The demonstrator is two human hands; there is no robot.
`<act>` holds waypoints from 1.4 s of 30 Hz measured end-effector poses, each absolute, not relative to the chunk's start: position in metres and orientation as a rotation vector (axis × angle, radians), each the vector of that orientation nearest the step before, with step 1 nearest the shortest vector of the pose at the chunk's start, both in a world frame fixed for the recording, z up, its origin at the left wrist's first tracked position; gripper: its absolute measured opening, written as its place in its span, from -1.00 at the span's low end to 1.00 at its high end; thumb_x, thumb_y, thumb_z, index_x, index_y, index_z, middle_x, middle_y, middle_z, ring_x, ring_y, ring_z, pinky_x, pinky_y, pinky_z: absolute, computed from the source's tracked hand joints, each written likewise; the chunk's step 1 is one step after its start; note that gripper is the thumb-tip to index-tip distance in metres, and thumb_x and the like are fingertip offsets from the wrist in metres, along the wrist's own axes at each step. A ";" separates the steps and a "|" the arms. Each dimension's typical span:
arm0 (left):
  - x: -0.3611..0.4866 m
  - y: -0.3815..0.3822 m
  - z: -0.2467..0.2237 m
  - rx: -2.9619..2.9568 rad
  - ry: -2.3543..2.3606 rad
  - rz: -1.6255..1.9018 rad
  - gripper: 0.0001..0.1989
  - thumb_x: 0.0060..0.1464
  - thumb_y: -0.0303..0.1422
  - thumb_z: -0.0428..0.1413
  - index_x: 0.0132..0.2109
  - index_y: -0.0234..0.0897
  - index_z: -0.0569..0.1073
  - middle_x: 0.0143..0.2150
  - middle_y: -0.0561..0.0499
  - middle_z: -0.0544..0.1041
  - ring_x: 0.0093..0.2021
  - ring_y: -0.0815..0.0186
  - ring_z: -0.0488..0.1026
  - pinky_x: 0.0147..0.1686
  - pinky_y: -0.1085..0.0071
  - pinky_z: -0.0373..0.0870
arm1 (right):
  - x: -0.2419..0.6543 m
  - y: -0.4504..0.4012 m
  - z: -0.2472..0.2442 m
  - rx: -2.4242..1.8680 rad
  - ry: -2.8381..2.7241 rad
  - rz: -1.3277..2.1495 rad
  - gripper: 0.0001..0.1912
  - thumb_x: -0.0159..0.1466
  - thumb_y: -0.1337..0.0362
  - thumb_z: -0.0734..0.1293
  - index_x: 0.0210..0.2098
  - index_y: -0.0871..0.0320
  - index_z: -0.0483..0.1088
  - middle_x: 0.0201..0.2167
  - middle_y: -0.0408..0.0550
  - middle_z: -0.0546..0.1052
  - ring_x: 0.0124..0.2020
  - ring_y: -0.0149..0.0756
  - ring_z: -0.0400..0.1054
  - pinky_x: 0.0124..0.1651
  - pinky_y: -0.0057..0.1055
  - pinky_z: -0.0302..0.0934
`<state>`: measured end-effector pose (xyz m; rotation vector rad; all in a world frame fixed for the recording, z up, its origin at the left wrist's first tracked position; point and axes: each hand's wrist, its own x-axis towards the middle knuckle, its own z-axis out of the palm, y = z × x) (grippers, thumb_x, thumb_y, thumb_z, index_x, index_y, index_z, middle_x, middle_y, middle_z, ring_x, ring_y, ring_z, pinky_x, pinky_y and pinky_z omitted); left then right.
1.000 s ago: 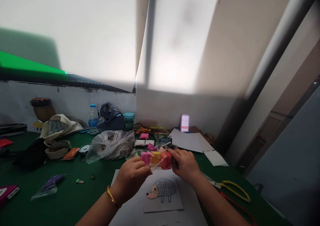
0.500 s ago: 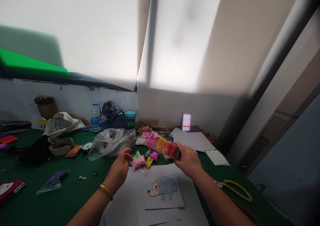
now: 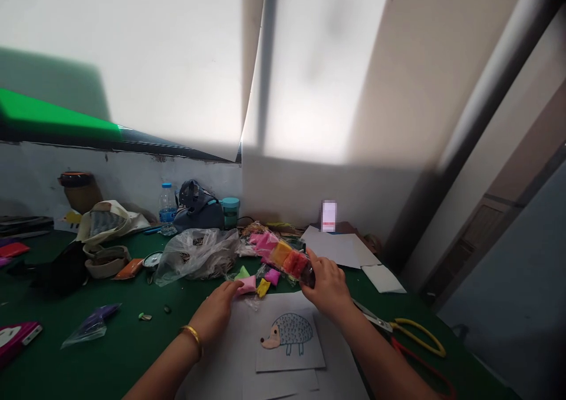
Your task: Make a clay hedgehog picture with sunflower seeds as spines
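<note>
Tabletop (image 3: 132, 353) | long packet (image 3: 288, 257) slants far-left | right fingers (image 3: 313, 264) pinch it | left fingers (image 3: 227, 289) unclear

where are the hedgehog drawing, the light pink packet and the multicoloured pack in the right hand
Hedgehog drawing (image 3: 290, 331): head view, middle of the spiny body
Light pink packet (image 3: 248, 285): head view, its visible middle
Multicoloured pack (image 3: 282, 253): head view, its yellow section

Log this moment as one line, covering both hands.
left hand: fingertips at pink packet | right hand: holding multicoloured pack | hedgehog drawing: on white paper | scissors: on green table
</note>
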<state>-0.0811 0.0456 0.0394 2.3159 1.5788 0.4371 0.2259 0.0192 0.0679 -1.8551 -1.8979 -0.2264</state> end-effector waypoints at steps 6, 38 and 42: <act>-0.082 0.043 0.047 2.488 1.730 0.412 -0.78 0.06 -0.37 0.19 -0.10 -0.10 0.56 -0.04 -0.05 0.49 0.01 0.11 0.40 -0.07 0.25 0.29 | 0.226 0.018 0.067 -1.890 -1.918 -0.212 -0.17 0.19 0.15 0.34 0.38 -0.09 -0.05 0.03 0.02 0.39 0.05 -0.05 0.24 0.06 -0.15 0.07; -0.002 0.038 0.097 2.952 1.416 1.209 -0.83 0.27 -0.45 0.00 -0.24 -0.20 0.47 -0.24 0.00 0.56 -0.19 0.20 0.46 -0.13 0.26 0.20 | 0.201 0.069 0.122 -1.553 -2.139 0.856 -0.61 0.32 -0.07 0.25 -0.15 0.08 0.50 -0.27 -0.11 0.59 -0.30 -0.31 0.43 -0.30 -0.48 0.20; -0.003 0.037 0.098 2.931 1.314 1.253 -0.79 0.28 -0.47 -0.03 -0.29 -0.21 0.46 -0.28 0.01 0.56 -0.25 0.25 0.46 -0.15 0.28 0.22 | 0.196 0.084 0.122 -1.503 -2.109 0.862 -0.73 0.28 0.05 0.32 -0.27 0.11 0.52 -0.36 -0.15 0.57 -0.36 -0.35 0.39 -0.34 -0.52 0.18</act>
